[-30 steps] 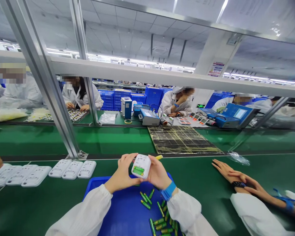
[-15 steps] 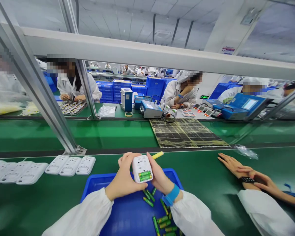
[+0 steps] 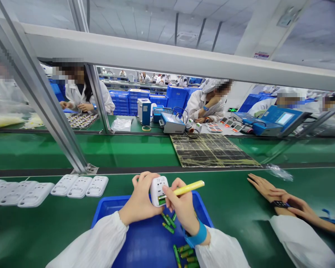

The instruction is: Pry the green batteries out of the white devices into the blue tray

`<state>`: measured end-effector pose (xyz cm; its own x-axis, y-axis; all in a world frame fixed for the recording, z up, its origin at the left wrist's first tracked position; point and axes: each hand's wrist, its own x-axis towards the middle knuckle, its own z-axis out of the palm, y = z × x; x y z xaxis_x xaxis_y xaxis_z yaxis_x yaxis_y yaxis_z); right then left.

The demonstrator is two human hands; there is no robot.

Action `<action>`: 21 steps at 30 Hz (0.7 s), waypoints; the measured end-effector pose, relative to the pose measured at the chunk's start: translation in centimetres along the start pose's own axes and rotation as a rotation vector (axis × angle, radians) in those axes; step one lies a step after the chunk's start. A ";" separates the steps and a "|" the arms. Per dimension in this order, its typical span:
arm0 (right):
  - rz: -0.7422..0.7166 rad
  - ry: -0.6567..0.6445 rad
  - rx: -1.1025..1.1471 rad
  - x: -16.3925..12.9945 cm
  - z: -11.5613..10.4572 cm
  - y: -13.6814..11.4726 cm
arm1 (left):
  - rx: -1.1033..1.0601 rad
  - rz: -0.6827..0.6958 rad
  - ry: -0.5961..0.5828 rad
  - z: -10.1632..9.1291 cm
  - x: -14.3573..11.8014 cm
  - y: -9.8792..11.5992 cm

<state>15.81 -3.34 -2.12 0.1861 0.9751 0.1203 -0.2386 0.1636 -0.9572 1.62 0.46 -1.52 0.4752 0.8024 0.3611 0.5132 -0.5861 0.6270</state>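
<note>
My left hand [image 3: 139, 199] grips a small white plastic device [image 3: 157, 183] by its side, above a blue tray [image 3: 145, 242]. The open bay at the device's lower end holds green batteries [image 3: 161, 202], partly covered by my fingers. In my right hand [image 3: 185, 214] is a slim yellow-handled tool [image 3: 192, 187], pinched between thumb and fingers. Its thin end points down-left at the battery bay; whether it touches is too small to tell. Beneath my hands, loose green batteries [image 3: 168, 227] lie in the tray, several more near its right side.
White device housings [image 3: 96, 186] lie in a row at left. A co-worker's hands [image 3: 281, 203] rest on the green bench at right; another person's hand shows at the left edge. Beyond are a metal post [image 3: 64, 134], a dark taped mat [image 3: 212, 150] and a plastic bag [image 3: 279, 172].
My right hand has come off the device's side and turned, bringing the yellow tool across its front to the battery bay. Another person's hand has appeared at the left edge.
</note>
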 end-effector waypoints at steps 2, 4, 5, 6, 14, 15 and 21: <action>-0.015 0.001 -0.050 -0.2 0.2 0.3 | 0.015 0.009 0.006 0.1 0.0 0.0; -0.030 0.001 -0.092 -0.2 0.1 0.5 | 0.030 0.021 0.011 0.0 0.0 0.0; -0.046 0.000 -0.124 -0.2 0.1 0.5 | 0.041 0.030 0.015 0.0 0.0 0.0; -0.081 0.000 -0.174 -0.1 0.0 0.4 | 0.060 0.041 0.019 -0.1 0.1 0.1; -0.636 -0.121 -0.793 -1.0 0.5 -0.7 | 0.336 0.372 0.072 -0.9 0.0 0.5; -0.690 -0.147 -0.829 -1.1 0.6 -0.7 | 0.367 0.410 0.087 -1.0 0.1 0.4; -0.721 -0.289 -1.103 -1.2 0.7 -0.7 | 0.490 0.579 0.093 -1.4 0.8 -0.4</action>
<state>15.07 -4.52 -1.43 -0.2949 0.7420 0.6020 0.7366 0.5779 -0.3515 0.78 1.49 -0.52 0.7137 0.3451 0.6096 0.4691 -0.8817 -0.0502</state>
